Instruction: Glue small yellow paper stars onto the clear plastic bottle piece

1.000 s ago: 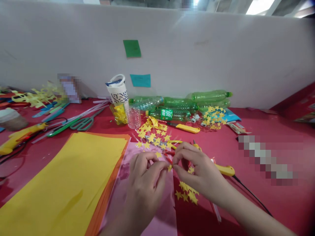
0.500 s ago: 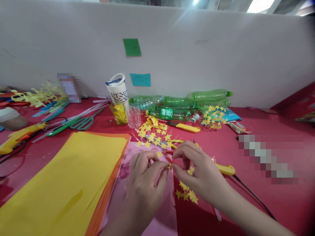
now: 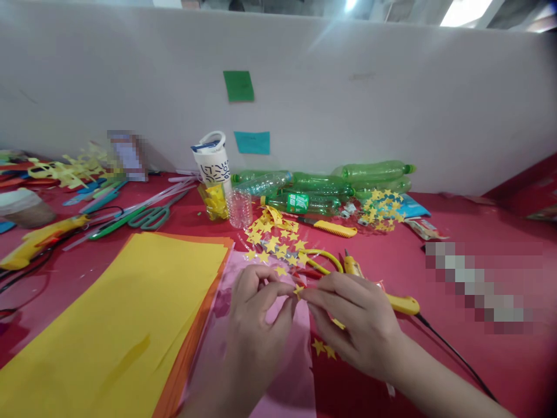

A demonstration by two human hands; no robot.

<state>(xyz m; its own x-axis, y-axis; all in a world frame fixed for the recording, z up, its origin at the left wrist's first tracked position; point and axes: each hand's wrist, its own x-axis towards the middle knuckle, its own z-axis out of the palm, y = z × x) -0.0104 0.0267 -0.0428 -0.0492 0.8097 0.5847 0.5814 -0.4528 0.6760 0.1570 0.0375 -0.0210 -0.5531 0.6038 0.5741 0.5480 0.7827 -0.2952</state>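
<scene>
A small yellow paper star (image 3: 298, 291) sits between my fingertips above the pink sheet (image 3: 278, 371). My left hand (image 3: 259, 325) pinches its left side with thumb and forefinger. From the other side, the fingers of my right hand (image 3: 363, 319) close on its right edge. Just beyond my hands lies a heap of yellow stars (image 3: 272, 244) on clear strips. Partly under my right hand are a few loose stars (image 3: 324, 348). A tool with yellow looped handles (image 3: 333, 258) and a red-handled tool (image 3: 307, 273) lie behind the fingers.
Yellow paper sheets (image 3: 117, 307) are stacked at left over orange ones. Green bottles (image 3: 313, 203), a white cup (image 3: 213, 165) and a yellow cutter (image 3: 335, 227) stand or lie farther back. Scissors (image 3: 152, 216) and a yellow glue gun (image 3: 47, 241) lie left; a yellow-handled corded tool (image 3: 404, 304) lies right.
My right hand has turned, its fingers drawn closer together and now touching the star, covering more loose stars. The star faces me more flatly. The view has shifted slightly.
</scene>
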